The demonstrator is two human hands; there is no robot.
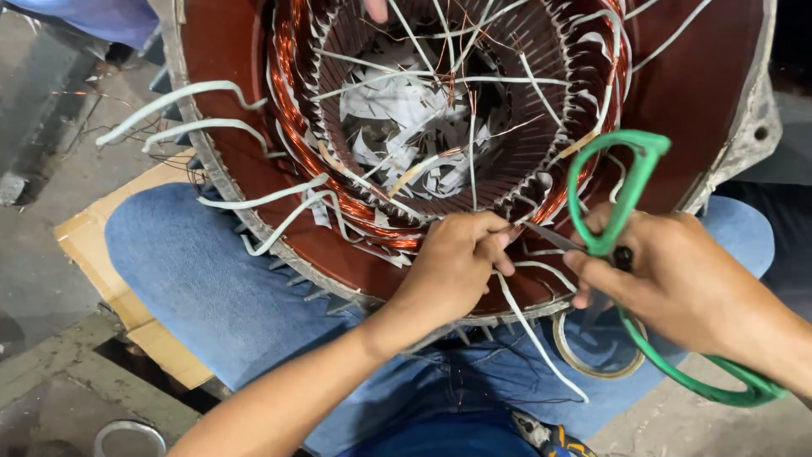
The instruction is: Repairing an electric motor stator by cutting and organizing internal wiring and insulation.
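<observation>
A large motor stator housing (pixel 237 152), painted dark red, rests between my knees. Copper windings (pixel 292 127) ring its bore, with white sleeved leads (pixel 203 89) sticking out and white paper scraps (pixel 406 110) lying inside. My left hand (pixel 452 262) pinches something small at the near edge of the winding; what it is I cannot tell. My right hand (pixel 677 283) grips green-handled scissors (pixel 622 199) sideways, with the blades pointing left at the left fingertips. A fingertip of another person (pixel 376 8) shows at the top of the bore.
My legs in blue jeans (pixel 211 288) lie under the housing, on a sheet of cardboard (pixel 89 245) over a concrete floor. A roll of tape (pixel 592 360) rests on my right thigh. A metal ring (pixel 127 436) lies on the floor at bottom left.
</observation>
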